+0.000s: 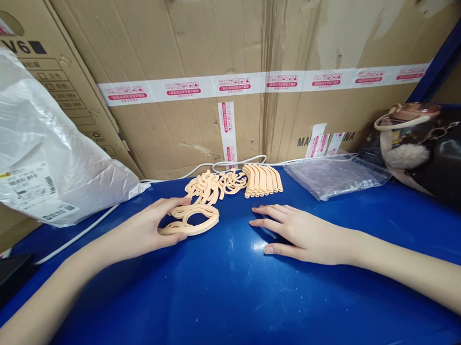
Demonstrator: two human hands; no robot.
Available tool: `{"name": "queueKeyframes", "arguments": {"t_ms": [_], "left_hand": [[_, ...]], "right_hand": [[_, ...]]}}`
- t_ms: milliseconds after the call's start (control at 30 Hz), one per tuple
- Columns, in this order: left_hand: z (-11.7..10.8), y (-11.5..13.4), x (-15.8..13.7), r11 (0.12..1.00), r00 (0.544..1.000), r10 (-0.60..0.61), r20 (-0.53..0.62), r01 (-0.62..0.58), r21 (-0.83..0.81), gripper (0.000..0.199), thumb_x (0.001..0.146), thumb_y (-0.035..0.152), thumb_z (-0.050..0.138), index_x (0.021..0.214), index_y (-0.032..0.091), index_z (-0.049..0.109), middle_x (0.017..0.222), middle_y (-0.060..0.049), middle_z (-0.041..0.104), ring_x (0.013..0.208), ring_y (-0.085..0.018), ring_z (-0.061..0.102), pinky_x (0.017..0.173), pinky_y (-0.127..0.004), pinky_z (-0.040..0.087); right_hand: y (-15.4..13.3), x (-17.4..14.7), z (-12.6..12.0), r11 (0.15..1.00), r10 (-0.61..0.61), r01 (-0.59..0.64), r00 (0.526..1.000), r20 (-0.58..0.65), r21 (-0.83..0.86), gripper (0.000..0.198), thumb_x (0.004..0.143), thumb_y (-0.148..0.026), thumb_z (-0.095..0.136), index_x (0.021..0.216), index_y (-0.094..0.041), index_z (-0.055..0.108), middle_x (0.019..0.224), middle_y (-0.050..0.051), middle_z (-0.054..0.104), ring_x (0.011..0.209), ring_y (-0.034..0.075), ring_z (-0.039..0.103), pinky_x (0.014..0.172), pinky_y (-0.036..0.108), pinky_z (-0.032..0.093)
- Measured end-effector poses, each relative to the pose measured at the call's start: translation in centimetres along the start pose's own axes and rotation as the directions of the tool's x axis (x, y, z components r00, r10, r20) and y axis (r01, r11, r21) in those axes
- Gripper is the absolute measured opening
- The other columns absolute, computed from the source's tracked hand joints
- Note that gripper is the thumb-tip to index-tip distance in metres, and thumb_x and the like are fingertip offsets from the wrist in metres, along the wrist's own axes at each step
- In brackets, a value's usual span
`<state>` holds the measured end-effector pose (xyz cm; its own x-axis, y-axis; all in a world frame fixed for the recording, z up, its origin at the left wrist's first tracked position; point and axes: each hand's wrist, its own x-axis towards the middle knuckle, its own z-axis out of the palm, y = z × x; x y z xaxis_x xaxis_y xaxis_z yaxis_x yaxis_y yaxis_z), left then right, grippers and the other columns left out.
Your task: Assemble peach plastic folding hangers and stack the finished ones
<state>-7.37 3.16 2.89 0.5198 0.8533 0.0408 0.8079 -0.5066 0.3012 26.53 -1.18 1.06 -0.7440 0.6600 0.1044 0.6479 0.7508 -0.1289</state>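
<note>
My left hand [150, 225] is closed around the left end of a beige plastic folding hanger [204, 227], which appears folded into a loop, low at the table surface. Just behind it lies a loose pile of curved beige hanger arms [206, 186]. Small beige hooks [233, 182] are heaped in the middle, and a neat row of matching curved arms [262, 180] sits to their right. In front of that row, my right hand [295, 233] is open and holds nothing, its fingers spread low over the blue table [237, 301].
Large cardboard boxes [185, 46] stand along the back. A white plastic parcel [39, 146] leans at the left, above a dark object [10, 279]. A white cable [199, 169] runs behind the pieces. At right are a clear plastic bag [335, 177] and a dark bag [446, 156].
</note>
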Motion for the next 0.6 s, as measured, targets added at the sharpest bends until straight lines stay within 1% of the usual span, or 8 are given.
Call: {"name": "queueKeyframes", "arguments": {"t_ms": [100,233,300,367,433,600], "left_hand": [[-0.3,-0.3,-0.1,1.0,1.0,-0.013,0.007,0.013,0.018,0.075,0.076,0.056,0.06,0.139,0.025,0.036,0.14,-0.007,0.045,0.126,-0.029,0.044,0.105,-0.04,0.036],[-0.8,-1.8,-0.5,0.995,0.998,-0.069,0.011,0.068,0.068,0.084,0.071,0.06,0.063,0.141,0.027,0.031,0.144,-0.007,0.041,0.129,-0.03,0.04,0.106,-0.039,0.034],[-1.1,-2.8,-0.7,0.992,0.995,-0.102,0.009,0.101,0.08,0.09,0.067,0.061,0.066,0.142,0.027,0.03,0.142,-0.008,0.044,0.128,-0.031,0.042,0.105,-0.04,0.035],[-1.3,-3.5,-0.8,0.99,0.992,-0.125,0.013,0.124,0.072,0.094,0.065,0.061,0.067,0.143,0.026,0.029,0.136,-0.008,0.05,0.123,-0.032,0.047,0.102,-0.039,0.038],[-1.5,-3.8,-0.9,0.991,0.991,-0.13,0.033,0.129,0.048,0.091,0.067,0.059,0.067,0.143,0.026,0.028,0.132,-0.008,0.054,0.119,-0.031,0.051,0.1,-0.039,0.04],[-1.5,-4.1,-0.8,0.993,0.991,-0.105,0.085,0.109,-0.041,0.085,0.07,0.053,0.066,0.142,0.029,0.028,0.13,-0.008,0.054,0.114,-0.029,0.055,0.097,-0.039,0.043]], "right_hand": [[0.0,0.0,0.0,1.0,0.001,-0.001,1.0,0.001,-0.007,0.057,0.093,-0.055,0.036,0.136,-0.019,0.045,0.143,0.014,0.04,0.128,0.028,0.04,0.105,0.046,0.033],[0.0,0.0,0.0,1.0,-0.007,0.007,1.0,-0.014,0.008,0.056,0.093,-0.054,0.037,0.136,-0.02,0.046,0.143,0.014,0.041,0.127,0.028,0.042,0.104,0.047,0.035],[0.0,0.0,0.0,1.0,-0.007,0.007,1.0,-0.019,0.017,0.055,0.093,-0.053,0.037,0.135,-0.02,0.046,0.142,0.014,0.041,0.127,0.029,0.042,0.104,0.048,0.035],[0.0,0.0,0.0,1.0,-0.004,0.004,1.0,-0.017,0.019,0.055,0.093,-0.054,0.037,0.135,-0.02,0.046,0.143,0.014,0.041,0.128,0.029,0.041,0.104,0.048,0.035],[0.0,-0.1,0.0,1.0,-0.002,0.003,1.0,-0.018,0.022,0.055,0.093,-0.054,0.038,0.135,-0.021,0.046,0.143,0.014,0.041,0.128,0.028,0.041,0.104,0.047,0.035],[0.0,-0.1,0.1,0.999,-0.008,0.009,0.999,-0.036,0.035,0.054,0.092,-0.053,0.039,0.134,-0.02,0.048,0.142,0.014,0.042,0.127,0.029,0.042,0.103,0.049,0.035]]}}
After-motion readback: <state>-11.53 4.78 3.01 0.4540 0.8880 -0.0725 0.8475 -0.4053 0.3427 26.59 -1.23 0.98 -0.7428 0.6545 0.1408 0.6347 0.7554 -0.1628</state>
